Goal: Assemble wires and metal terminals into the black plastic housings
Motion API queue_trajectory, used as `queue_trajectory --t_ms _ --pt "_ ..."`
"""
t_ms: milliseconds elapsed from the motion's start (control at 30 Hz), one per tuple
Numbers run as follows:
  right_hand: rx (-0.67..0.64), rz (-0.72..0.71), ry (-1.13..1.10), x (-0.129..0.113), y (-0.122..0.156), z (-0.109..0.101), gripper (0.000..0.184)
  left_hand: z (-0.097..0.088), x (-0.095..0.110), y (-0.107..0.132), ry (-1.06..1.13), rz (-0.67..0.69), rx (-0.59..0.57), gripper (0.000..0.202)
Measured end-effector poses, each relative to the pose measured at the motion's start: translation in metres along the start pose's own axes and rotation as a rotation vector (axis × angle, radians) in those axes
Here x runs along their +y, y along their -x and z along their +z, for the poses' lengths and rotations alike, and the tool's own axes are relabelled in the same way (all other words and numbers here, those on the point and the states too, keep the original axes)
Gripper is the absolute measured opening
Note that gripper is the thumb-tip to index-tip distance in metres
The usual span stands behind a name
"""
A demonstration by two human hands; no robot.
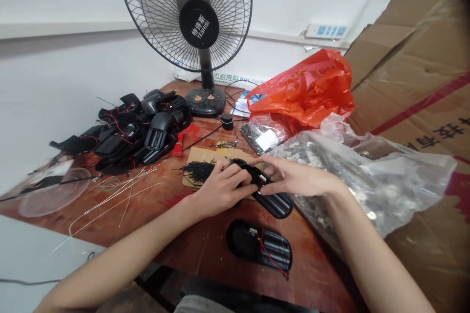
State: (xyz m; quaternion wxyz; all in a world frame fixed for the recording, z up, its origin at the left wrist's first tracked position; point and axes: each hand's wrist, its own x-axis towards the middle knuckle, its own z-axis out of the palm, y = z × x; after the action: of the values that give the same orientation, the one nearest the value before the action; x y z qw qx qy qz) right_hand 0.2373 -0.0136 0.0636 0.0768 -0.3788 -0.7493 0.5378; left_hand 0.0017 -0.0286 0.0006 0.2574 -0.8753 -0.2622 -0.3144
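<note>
Both of my hands are on a black plastic housing (276,204) with long rounded troughs like battery slots and a small white connector inside. My left hand (228,185) curls its fingers over the housing's far left end. From the right, my right hand (288,176) grips the rim between thumb and fingers. What lies under my left fingertips is hidden. Nearer to me, a second black housing (240,242) lies open side up on the table, with red and black wires across it. A bundle of short black wires (200,171) rests on a cardboard piece (191,154) beside my left hand.
Several black housings (157,132) are heaped at the back left, near a standing fan (200,24). Silver wires (113,193) and a clear plastic lid (55,195) lie left. On the right are a bag of metal parts (367,181), a red bag (304,90) and cardboard boxes (411,58).
</note>
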Motion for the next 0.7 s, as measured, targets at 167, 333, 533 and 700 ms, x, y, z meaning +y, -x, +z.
queue_trajectory --t_ms 167,333,533,700 --pt "0.020 -0.024 -0.049 0.0011 0.0008 0.0004 0.057 -0.0032 0.0001 -0.0014 0.001 -0.019 0.009 0.036" --pt "0.065 -0.028 -0.028 0.0005 0.0017 0.0003 0.057 -0.0041 -0.0018 -0.0016 -0.007 -0.024 0.012 0.038" --pt "0.053 -0.035 -0.079 -0.0019 0.0017 0.0010 0.055 -0.0033 -0.0017 -0.0017 0.012 -0.035 0.013 0.039" --pt "0.076 -0.034 -0.061 0.0009 0.0010 -0.0005 0.055 -0.0015 -0.0004 -0.0014 0.012 -0.079 0.016 0.039"
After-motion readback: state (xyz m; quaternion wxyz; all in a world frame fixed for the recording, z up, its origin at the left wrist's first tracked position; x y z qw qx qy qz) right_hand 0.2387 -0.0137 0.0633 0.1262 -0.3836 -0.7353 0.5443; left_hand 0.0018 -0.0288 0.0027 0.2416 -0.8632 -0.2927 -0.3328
